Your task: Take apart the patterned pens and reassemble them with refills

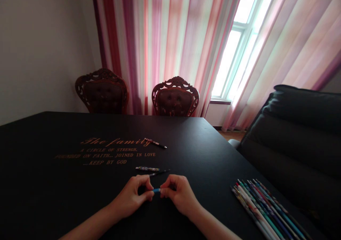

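Note:
Both hands meet low in the middle of the black table [53, 183]. My left hand [133, 195] and my right hand [178, 194] are closed, each pinching one end of a small blue pen [156, 190] between them. Just beyond the hands lie a patterned pen barrel [147, 168] and a thin dark pen [159, 173]. Farther back, another patterned pen [155, 143] rests near the gold lettering [112, 150].
A row of several colourful pens [263, 208] lies at the table's right front. A dark padded chair [295, 144] stands to the right. Two carved wooden chairs [175, 98] sit behind the table, before striped curtains and a bright window.

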`<state>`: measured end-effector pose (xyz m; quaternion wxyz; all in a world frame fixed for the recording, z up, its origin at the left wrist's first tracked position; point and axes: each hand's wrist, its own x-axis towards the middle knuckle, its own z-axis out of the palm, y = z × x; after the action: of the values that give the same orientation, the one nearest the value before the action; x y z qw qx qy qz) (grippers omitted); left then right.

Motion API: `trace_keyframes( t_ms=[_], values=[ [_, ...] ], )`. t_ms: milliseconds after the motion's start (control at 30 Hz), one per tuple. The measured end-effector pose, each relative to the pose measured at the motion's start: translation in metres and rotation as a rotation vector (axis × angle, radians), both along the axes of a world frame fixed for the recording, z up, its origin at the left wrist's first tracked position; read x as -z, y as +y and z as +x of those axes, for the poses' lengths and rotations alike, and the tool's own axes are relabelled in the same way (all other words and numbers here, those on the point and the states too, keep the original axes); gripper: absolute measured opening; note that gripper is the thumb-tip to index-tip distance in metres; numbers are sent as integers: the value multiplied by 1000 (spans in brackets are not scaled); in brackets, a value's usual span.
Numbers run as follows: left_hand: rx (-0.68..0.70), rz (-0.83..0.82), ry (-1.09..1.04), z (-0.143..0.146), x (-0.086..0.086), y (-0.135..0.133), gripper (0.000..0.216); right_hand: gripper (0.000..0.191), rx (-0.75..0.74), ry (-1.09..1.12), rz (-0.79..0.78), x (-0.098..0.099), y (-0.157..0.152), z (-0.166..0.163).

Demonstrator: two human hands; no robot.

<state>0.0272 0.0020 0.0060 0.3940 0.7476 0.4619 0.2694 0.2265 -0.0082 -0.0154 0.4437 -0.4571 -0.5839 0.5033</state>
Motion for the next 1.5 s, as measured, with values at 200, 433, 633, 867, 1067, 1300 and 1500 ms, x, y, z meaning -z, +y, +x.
trace_keyframes(
  t_ms=[200,433,633,867,1067,1300,1500],
  values=[
    [-23,13,2,0,4,0,7,10,6,29,-30,-1,0,-4],
    [-21,-10,-15,-1,7,2,7,7,14,15,-22,-3,-1,-8],
    [-26,-15,-13,1,4,1,7,7,19,-1,-14,-3,0,-10],
    [-7,-30,-43,0,7,3,6,7,16,4,-46,1,2,-13],
    [-2,-17,-47,-1,10,4,7,14,21,17,-69,3,2,-14],
    [4,46,-6,1,8,2,8,8,4,61,-66,6,2,-15],
    [14,261,100,-1,-7,9,11,13,26,37,57,-9,5,-3]
  ],
)
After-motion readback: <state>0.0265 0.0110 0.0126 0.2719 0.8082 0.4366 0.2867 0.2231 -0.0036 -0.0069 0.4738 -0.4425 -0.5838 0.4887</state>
